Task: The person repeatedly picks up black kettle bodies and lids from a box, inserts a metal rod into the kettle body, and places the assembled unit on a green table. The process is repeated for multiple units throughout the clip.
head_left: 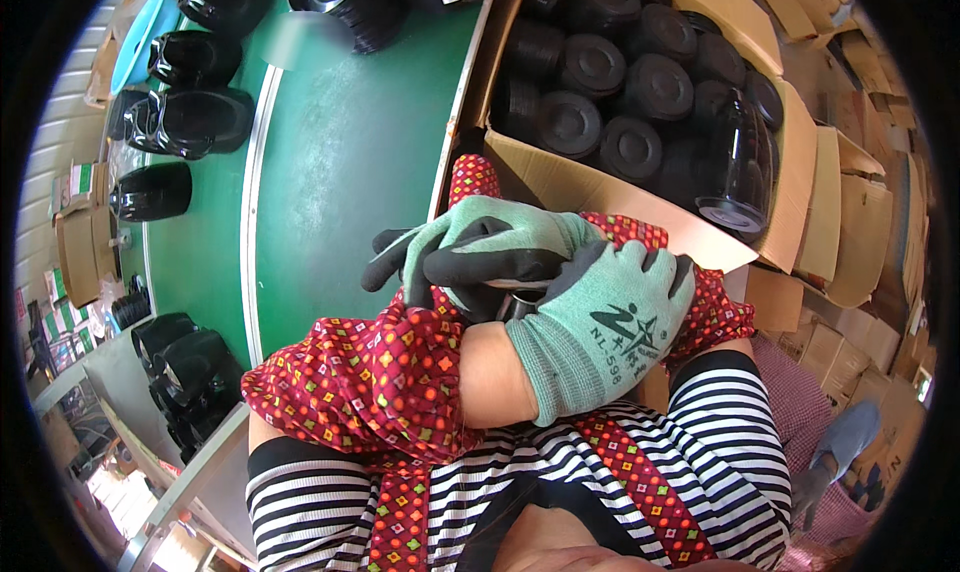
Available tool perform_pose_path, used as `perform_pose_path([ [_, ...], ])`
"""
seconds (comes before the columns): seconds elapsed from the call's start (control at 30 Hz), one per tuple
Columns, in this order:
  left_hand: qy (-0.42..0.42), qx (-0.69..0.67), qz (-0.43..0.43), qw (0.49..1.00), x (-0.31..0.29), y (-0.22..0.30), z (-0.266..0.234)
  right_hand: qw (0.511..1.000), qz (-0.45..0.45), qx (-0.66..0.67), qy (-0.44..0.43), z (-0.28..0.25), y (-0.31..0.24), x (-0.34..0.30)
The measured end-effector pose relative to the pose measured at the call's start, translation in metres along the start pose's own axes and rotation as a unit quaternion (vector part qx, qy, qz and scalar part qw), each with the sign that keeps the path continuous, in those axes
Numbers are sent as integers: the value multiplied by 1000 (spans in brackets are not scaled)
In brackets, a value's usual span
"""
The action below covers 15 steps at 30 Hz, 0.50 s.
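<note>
My forearms cross in front of my body, both in red flower-patterned sleeves, and both hands wear green gloves with black palms. My left hand [615, 317] reaches to the right, its fingers bent over the red sleeve [625, 230] of my right arm. Above the left wrist, my right hand [490, 242] points left with loosely bent fingers that stand apart, and no held thing shows in it. Something dark and shiny [518, 304] peeks out between the gloves, mostly hidden; I cannot make out what it is. Patterned red cloth [475, 177] shows just beyond the right hand.
At the right stands an open cardboard box [600, 187] full of round black parts [660, 87]. A green-topped table [350, 162] carries glossy black housings [200, 122] along its left side and a black stack [350, 7] at the far end. More black housings [185, 372] are at lower left.
</note>
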<state>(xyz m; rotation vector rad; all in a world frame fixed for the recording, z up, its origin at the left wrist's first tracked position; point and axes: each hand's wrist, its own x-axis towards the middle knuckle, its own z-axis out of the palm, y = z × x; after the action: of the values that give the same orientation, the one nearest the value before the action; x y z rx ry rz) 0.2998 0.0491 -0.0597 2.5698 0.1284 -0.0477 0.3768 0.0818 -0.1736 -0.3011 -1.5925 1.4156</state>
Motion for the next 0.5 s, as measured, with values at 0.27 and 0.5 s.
perform_pose_path([
  [0.27, 86, -139, 77, 983, -21, -10, -11, 999, -38, 25, 8, 1, 15, -3],
  [0.5, 132, -228, 165, 951, -38, -18, -10, 964, -91, -229, 98, 3, 4, -23],
])
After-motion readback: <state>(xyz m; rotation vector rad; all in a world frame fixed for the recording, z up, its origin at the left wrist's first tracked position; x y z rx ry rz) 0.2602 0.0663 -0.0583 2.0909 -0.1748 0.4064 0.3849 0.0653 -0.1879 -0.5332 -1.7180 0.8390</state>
